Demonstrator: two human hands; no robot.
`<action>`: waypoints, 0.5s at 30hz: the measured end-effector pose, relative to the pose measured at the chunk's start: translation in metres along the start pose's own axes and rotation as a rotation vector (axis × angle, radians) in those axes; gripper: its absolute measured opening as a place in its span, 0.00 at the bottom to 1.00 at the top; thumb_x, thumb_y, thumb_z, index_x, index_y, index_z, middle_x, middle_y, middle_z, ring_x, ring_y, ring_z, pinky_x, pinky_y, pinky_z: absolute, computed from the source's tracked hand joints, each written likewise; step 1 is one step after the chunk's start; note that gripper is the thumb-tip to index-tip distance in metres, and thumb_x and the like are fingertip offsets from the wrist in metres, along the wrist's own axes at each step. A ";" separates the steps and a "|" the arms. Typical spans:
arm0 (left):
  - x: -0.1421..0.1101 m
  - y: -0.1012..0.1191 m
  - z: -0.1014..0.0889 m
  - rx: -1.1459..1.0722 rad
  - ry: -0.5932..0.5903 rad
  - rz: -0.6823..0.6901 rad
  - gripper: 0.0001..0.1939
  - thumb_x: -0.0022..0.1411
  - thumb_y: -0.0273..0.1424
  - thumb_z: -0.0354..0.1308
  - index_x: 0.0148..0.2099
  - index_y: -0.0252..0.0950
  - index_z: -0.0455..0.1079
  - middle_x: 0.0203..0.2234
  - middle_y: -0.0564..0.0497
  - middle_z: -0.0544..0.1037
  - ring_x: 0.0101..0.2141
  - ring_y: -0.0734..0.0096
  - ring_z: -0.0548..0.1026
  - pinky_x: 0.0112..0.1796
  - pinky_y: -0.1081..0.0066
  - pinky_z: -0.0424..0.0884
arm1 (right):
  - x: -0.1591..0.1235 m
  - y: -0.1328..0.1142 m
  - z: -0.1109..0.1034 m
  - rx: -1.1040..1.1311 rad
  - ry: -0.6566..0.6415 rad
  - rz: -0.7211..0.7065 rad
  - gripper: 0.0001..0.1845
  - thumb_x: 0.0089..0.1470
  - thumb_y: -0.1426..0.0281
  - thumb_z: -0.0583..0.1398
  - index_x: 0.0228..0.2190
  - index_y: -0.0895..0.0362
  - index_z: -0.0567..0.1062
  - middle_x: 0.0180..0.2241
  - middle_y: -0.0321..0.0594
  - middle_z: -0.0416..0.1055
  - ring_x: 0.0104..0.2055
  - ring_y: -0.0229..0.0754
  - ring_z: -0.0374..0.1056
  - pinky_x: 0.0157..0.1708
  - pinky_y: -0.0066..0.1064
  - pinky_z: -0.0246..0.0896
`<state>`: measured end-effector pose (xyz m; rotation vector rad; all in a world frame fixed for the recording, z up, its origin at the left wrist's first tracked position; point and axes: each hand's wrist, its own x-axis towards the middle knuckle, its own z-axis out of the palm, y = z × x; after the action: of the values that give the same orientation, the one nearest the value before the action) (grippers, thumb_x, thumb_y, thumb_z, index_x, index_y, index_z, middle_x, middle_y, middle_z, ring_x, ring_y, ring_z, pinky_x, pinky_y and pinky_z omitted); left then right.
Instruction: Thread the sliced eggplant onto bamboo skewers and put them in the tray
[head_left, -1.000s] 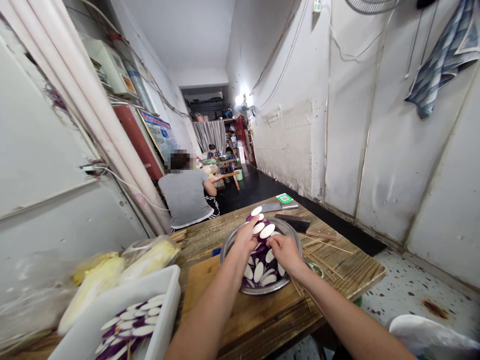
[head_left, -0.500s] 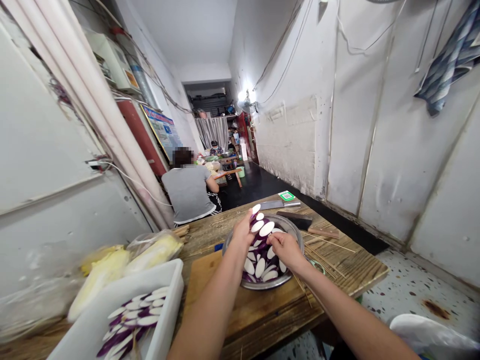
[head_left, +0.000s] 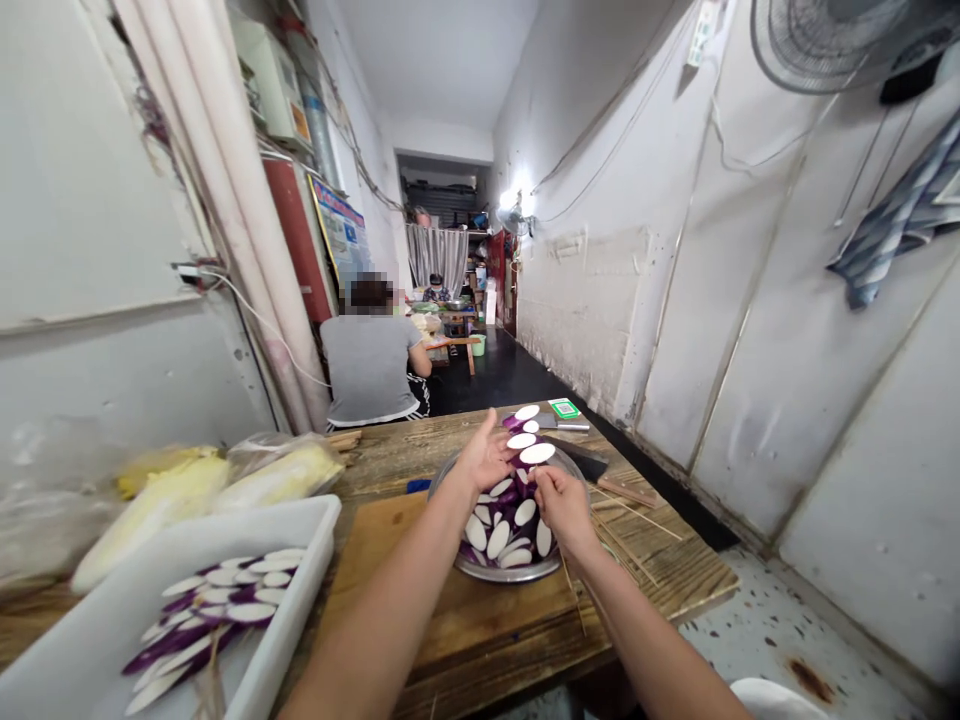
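Fingers of the right hand (head_left: 564, 502) pinch the lower end of the eggplant skewer (head_left: 537, 454); fingers of the left hand (head_left: 484, 462) extended, thumb up, alongside the slices — can't tell if they touch. Skewer is over the metal bowl (head_left: 516, 575), long axis running up and away from the right fingertips; slices lie roughly crosswise, white oval faces toward the camera, purple skin at edges.

Nearest, left: white tray (head_left: 304, 610) holding skewered slices (head_left: 217, 595), stick ends toward the wearer. Metal bowl sits on the cutting board (head_left: 375, 570), heaped with loose slices (head_left: 499, 540) pointing various ways. Right of it, thin sticks (head_left: 637, 515) on the wooden table (head_left: 675, 580). Beyond the tray: pale yellow vegetables (head_left: 161, 505) in clear plastic.

Far end of table: dark-bladed knife (head_left: 630, 491), wooden handle rightward; metal-handled knife (head_left: 574, 426) beyond, handle also right. Green-and-white QR card (head_left: 565, 409) just past it.

Farther: seated co-worker (head_left: 373, 370), grey shirt, back turned. Wall poster (head_left: 343, 235) — lettering too small to read. Then a pale green bucket (head_left: 478, 346), and another person (head_left: 436, 291) at the back.
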<state>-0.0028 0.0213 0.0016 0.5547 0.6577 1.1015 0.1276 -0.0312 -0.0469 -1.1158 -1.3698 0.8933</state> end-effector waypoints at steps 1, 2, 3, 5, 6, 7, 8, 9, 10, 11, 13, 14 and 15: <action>-0.001 -0.001 0.000 0.038 -0.067 -0.018 0.20 0.55 0.42 0.56 0.39 0.29 0.69 0.28 0.42 0.75 0.28 0.65 0.75 0.30 0.65 0.72 | 0.000 -0.001 0.000 0.027 0.009 0.014 0.16 0.51 0.60 0.50 0.25 0.58 0.70 0.11 0.27 0.53 0.12 0.31 0.47 0.14 0.24 0.43; -0.002 -0.003 0.001 0.078 -0.121 -0.011 0.17 0.54 0.39 0.58 0.39 0.29 0.70 0.30 0.42 0.76 0.29 0.64 0.75 0.31 0.64 0.72 | -0.001 -0.003 0.000 0.044 0.008 0.021 0.17 0.51 0.59 0.50 0.26 0.58 0.70 0.11 0.26 0.52 0.12 0.30 0.46 0.13 0.23 0.42; -0.002 -0.005 0.001 0.108 -0.159 0.018 0.13 0.54 0.34 0.59 0.39 0.30 0.70 0.31 0.43 0.76 0.30 0.64 0.75 0.32 0.64 0.72 | -0.001 -0.005 0.000 0.055 0.001 0.024 0.17 0.51 0.58 0.51 0.27 0.59 0.70 0.11 0.26 0.52 0.12 0.30 0.45 0.12 0.23 0.41; 0.000 -0.008 0.000 0.120 -0.179 0.100 0.09 0.52 0.25 0.61 0.39 0.30 0.70 0.32 0.43 0.76 0.31 0.65 0.75 0.34 0.64 0.71 | -0.002 -0.008 0.000 0.071 -0.013 0.036 0.19 0.50 0.56 0.52 0.27 0.59 0.71 0.11 0.27 0.53 0.11 0.30 0.46 0.11 0.23 0.41; 0.001 -0.009 -0.001 0.104 -0.166 0.133 0.09 0.52 0.23 0.61 0.38 0.30 0.70 0.31 0.44 0.76 0.31 0.66 0.75 0.35 0.65 0.71 | -0.003 -0.009 0.000 0.076 -0.020 0.041 0.19 0.49 0.55 0.53 0.26 0.59 0.71 0.11 0.27 0.54 0.11 0.30 0.47 0.11 0.24 0.41; 0.004 -0.009 -0.002 0.077 -0.148 0.158 0.09 0.51 0.21 0.60 0.38 0.29 0.70 0.31 0.44 0.76 0.30 0.67 0.75 0.35 0.65 0.71 | -0.004 -0.010 -0.001 0.077 -0.026 0.044 0.20 0.48 0.54 0.53 0.26 0.59 0.71 0.11 0.28 0.55 0.11 0.30 0.48 0.11 0.24 0.41; 0.006 -0.009 -0.003 0.043 -0.130 0.178 0.10 0.52 0.20 0.59 0.39 0.29 0.70 0.31 0.44 0.76 0.30 0.68 0.75 0.36 0.66 0.71 | -0.004 -0.011 -0.001 0.072 -0.038 0.043 0.20 0.47 0.53 0.54 0.25 0.59 0.70 0.11 0.28 0.55 0.11 0.31 0.49 0.11 0.24 0.41; 0.009 -0.007 -0.005 -0.001 -0.107 0.205 0.10 0.52 0.20 0.59 0.40 0.30 0.70 0.31 0.45 0.76 0.30 0.69 0.75 0.37 0.68 0.71 | -0.005 -0.011 -0.001 0.060 -0.056 0.039 0.20 0.47 0.53 0.55 0.24 0.58 0.70 0.11 0.28 0.56 0.11 0.31 0.50 0.11 0.24 0.41; 0.011 -0.005 -0.007 -0.045 -0.076 0.229 0.11 0.53 0.20 0.58 0.40 0.30 0.70 0.30 0.46 0.76 0.31 0.71 0.75 0.37 0.69 0.71 | -0.005 -0.011 -0.002 0.042 -0.081 0.031 0.20 0.46 0.53 0.56 0.23 0.58 0.70 0.11 0.29 0.56 0.11 0.31 0.50 0.11 0.24 0.41; 0.013 -0.003 -0.009 -0.090 -0.037 0.245 0.11 0.54 0.20 0.57 0.41 0.31 0.70 0.30 0.46 0.76 0.31 0.72 0.75 0.38 0.70 0.71 | -0.005 -0.011 -0.002 0.023 -0.107 0.025 0.19 0.45 0.53 0.57 0.22 0.58 0.69 0.11 0.29 0.56 0.11 0.31 0.51 0.11 0.24 0.41; 0.016 0.001 -0.012 -0.178 0.018 0.244 0.10 0.57 0.25 0.56 0.42 0.31 0.69 0.30 0.47 0.76 0.31 0.72 0.75 0.38 0.69 0.71 | -0.004 -0.010 -0.003 0.007 -0.139 0.020 0.19 0.44 0.53 0.58 0.20 0.57 0.68 0.11 0.29 0.56 0.11 0.31 0.51 0.11 0.24 0.40; 0.018 0.003 -0.014 -0.215 0.021 0.233 0.10 0.58 0.28 0.55 0.43 0.32 0.69 0.30 0.47 0.76 0.32 0.70 0.75 0.38 0.68 0.71 | -0.003 -0.009 -0.004 0.009 -0.144 0.021 0.19 0.44 0.53 0.58 0.20 0.57 0.68 0.11 0.28 0.55 0.11 0.31 0.51 0.11 0.24 0.40; 0.018 0.005 -0.015 -0.241 0.004 0.222 0.11 0.59 0.31 0.54 0.43 0.32 0.69 0.31 0.47 0.76 0.33 0.69 0.74 0.39 0.66 0.70 | -0.002 -0.009 -0.004 0.015 -0.145 0.023 0.19 0.44 0.53 0.58 0.20 0.58 0.68 0.11 0.28 0.55 0.11 0.31 0.51 0.11 0.24 0.40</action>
<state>-0.0109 0.0412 -0.0091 0.4235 0.4652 1.3691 0.1303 -0.0359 -0.0385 -1.0745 -1.4676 1.0160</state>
